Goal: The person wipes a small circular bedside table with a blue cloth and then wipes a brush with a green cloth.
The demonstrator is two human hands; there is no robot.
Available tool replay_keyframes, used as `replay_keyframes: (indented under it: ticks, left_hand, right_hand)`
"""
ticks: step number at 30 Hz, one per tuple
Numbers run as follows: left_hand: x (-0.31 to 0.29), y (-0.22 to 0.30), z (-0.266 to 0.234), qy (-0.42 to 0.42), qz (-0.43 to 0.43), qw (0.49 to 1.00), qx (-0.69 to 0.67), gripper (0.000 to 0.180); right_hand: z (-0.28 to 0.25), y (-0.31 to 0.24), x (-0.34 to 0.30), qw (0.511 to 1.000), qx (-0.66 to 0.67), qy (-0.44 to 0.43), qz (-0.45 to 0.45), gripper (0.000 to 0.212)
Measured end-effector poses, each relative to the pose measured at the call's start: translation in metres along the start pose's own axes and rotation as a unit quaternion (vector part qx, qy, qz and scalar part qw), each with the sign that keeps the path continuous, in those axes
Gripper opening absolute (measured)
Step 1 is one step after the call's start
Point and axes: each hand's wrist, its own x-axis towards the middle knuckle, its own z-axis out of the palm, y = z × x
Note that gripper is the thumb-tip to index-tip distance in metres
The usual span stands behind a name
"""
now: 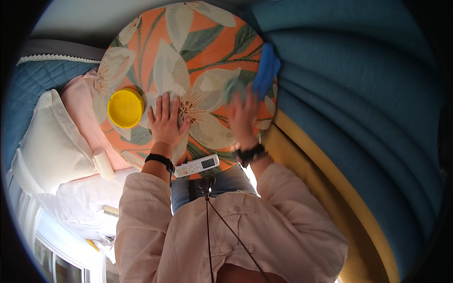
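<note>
My left hand [166, 123] lies flat with its fingers spread on a round table covered in an orange floral cloth [207, 49]. To its left sits a round yellow dish [125, 108] with a raised rim. My right hand [243, 115] is over the table's right side, smeared by motion. At its fingertips is a blurred pale green roundish thing [234, 89]; whether I hold it cannot be made out. Just beyond, a bright blue piece that looks like cloth [267, 66] lies at the table's right edge. A white remote control [197, 165] rests at the near edge, between my wrists.
Blue curtain [358, 89] folds hang close along the right, above a yellow-brown band [330, 184]. On the left are a white pillow [54, 141], pink bedding [85, 101] and a pale cylinder [103, 164]. A brush [111, 211] lies lower left, near a window [56, 259].
</note>
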Motion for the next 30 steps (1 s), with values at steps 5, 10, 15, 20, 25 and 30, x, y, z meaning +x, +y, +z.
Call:
replay_keyframes:
  ticks: [5,10,15,20,25,30]
  left_hand:
    - [-0.002,-0.001,0.0,-0.009,-0.01,1.0,0.005,0.059]
    - [0.002,0.007,-0.002,-0.025,-0.001,1.0,0.006,0.061]
    - [-0.003,0.006,0.006,-0.015,-0.039,0.999,0.016,0.061]
    - [-0.001,0.005,0.006,-0.002,-0.035,0.999,0.009,0.06]
    - [-0.001,0.004,-0.002,-0.011,-0.04,0.999,0.004,0.06]
    - [-0.001,0.005,-0.003,-0.032,-0.04,0.999,-0.019,0.063]
  right_hand:
    - [-0.021,-0.004,-0.025,0.966,-0.019,-0.185,-0.18,0.041]
    - [0.014,0.03,0.116,0.99,-0.126,0.013,0.054,0.046]
    - [0.049,-0.08,0.13,0.981,-0.011,-0.079,-0.176,0.039]
    - [0.024,-0.068,0.068,0.95,0.076,-0.149,-0.263,0.04]
    - [-0.019,0.017,-0.005,0.999,-0.005,-0.041,0.012,0.04]
    - [-0.054,0.001,-0.132,0.966,0.01,-0.257,-0.033,0.04]
